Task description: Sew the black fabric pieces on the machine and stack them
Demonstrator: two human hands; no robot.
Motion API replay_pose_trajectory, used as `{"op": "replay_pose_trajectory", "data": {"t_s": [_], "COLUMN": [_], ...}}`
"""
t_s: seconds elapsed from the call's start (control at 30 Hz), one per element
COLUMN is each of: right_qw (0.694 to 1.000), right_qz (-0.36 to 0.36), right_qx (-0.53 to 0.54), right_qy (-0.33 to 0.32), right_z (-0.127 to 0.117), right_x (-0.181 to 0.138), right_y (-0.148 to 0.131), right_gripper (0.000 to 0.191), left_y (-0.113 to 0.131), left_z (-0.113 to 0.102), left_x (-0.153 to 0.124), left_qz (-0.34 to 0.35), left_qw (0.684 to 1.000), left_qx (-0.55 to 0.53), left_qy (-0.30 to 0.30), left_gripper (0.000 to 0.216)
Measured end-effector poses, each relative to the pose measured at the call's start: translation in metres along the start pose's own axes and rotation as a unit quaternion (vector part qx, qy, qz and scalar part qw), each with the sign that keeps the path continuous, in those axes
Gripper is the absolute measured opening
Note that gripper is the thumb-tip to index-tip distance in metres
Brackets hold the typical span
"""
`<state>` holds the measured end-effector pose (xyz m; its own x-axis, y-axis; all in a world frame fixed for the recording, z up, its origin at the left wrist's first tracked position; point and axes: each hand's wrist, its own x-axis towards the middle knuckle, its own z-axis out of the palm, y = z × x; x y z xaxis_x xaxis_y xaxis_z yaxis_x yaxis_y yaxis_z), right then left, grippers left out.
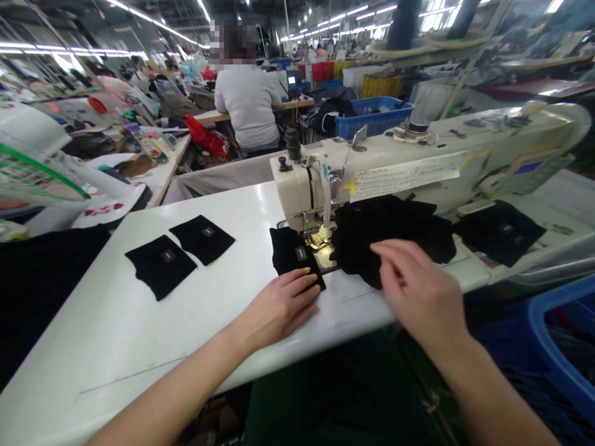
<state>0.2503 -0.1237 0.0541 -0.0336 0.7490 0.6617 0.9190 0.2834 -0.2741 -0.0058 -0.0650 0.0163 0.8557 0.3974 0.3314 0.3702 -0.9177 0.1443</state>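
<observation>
My left hand [279, 305] lies flat on the white table [139, 334], fingers stretched out, their tips on the near edge of a black fabric piece with a small label [294, 251] under the sewing machine's needle. My right hand [416, 291] hovers with fingers spread over the edge of a pile of black fabric [390, 232] to the right of the needle; it holds nothing that I can see. The cream sewing machine [418, 161] stands across the table behind both hands.
Two more labelled black pieces [181, 251] lie on the table at the left. Another black piece [499, 230] rests at the machine's right. A blue bin [558, 334] stands at lower right. A person [248, 102] sits with their back to me further off.
</observation>
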Motion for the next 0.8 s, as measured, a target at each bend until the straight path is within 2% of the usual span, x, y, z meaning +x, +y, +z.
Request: {"op": "replay_pose_trajectory", "data": {"t_s": [0.07, 0.13, 0.23, 0.3, 0.37, 0.47, 0.5, 0.63, 0.73, 0.8], "right_qw": [0.994, 0.983, 0.969, 0.97, 0.98, 0.982, 0.979, 0.974, 0.936, 0.93], "right_qz": [0.066, 0.114, 0.142, 0.146, 0.138, 0.123, 0.122, 0.116, 0.113, 0.124], "right_qx": [-0.081, -0.143, -0.175, -0.165, -0.137, -0.096, -0.088, -0.079, -0.099, -0.079], "right_qy": [0.015, -0.025, -0.099, -0.103, -0.047, 0.11, 0.139, 0.177, 0.317, 0.337], "right_z": [-0.006, -0.007, 0.0, 0.003, 0.003, -0.002, -0.005, -0.012, -0.019, -0.026], "right_x": [0.017, 0.031, 0.041, 0.042, 0.041, 0.041, 0.042, 0.045, 0.044, 0.041], "right_y": [0.024, 0.049, 0.074, 0.08, 0.08, 0.077, 0.077, 0.079, 0.076, 0.072], "right_gripper": [0.024, 0.027, 0.02, 0.016, 0.018, 0.021, 0.021, 0.019, 0.024, 0.033], "left_y": [-0.004, -0.008, -0.014, -0.018, -0.021, -0.026, -0.028, -0.037, -0.043, -0.046], "left_z": [0.0, 0.0, 0.0, -0.001, -0.002, -0.002, -0.002, -0.001, -0.001, -0.001], "left_x": [0.001, 0.002, 0.004, 0.005, 0.006, 0.008, 0.009, 0.01, 0.012, 0.013], "left_qz": [-0.006, -0.008, -0.012, -0.016, -0.02, -0.024, -0.024, -0.026, -0.028, -0.03], "left_qw": [1.0, 1.0, 1.0, 1.0, 1.0, 1.0, 1.0, 1.0, 1.0, 1.0], "left_qx": [-0.002, -0.003, -0.007, -0.008, -0.006, -0.004, -0.004, -0.007, -0.008, -0.009], "left_qy": [-0.001, -0.003, -0.005, -0.005, -0.004, -0.004, -0.003, -0.001, -0.001, 0.002], "left_gripper": [0.03, 0.03, 0.03, 0.03, 0.03, 0.03, 0.03, 0.032, 0.031, 0.031]}}
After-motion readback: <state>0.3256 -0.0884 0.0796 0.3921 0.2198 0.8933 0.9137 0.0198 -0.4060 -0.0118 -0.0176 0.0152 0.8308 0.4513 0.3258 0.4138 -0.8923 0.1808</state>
